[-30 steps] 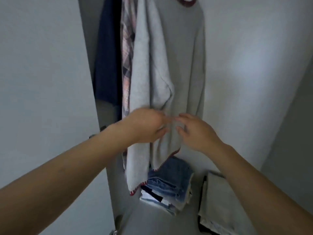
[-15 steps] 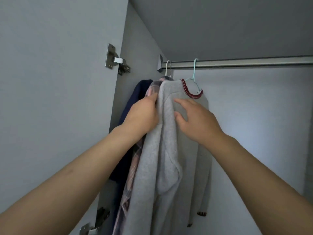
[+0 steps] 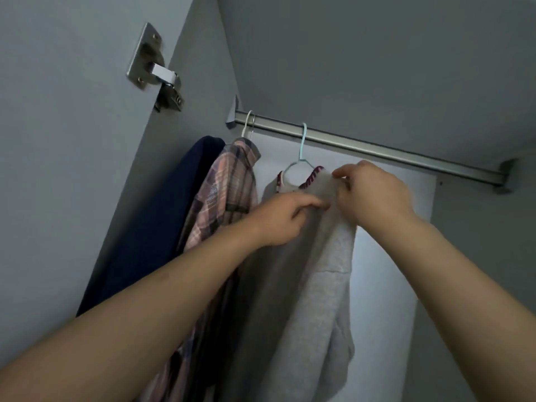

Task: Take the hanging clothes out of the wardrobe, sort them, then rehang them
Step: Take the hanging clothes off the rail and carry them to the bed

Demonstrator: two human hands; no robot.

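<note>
A grey sweater (image 3: pixel 316 285) with a dark red collar hangs on a light blue hanger (image 3: pixel 302 146) from the metal rail (image 3: pixel 377 147). My left hand (image 3: pixel 282 219) pinches the sweater's fabric just below the collar. My right hand (image 3: pixel 374 194) grips the sweater at its right shoulder, fingers curled into the cloth. Left of the sweater hang a pink plaid shirt (image 3: pixel 223 198) on a white hanger (image 3: pixel 249 123) and a navy garment (image 3: pixel 162 227) against the wardrobe's side.
The open wardrobe door (image 3: pixel 58 169) stands at the left with a metal hinge (image 3: pixel 156 74). The rail runs on to a bracket (image 3: pixel 506 177) at the right, bare of hangers there. The wardrobe's back wall (image 3: pixel 385 285) is pale.
Both hands rose from the sweater's lower hem to its shoulders and collar. The sweater on its blue hanger now hangs apart from the plaid shirt, further right on the rail.
</note>
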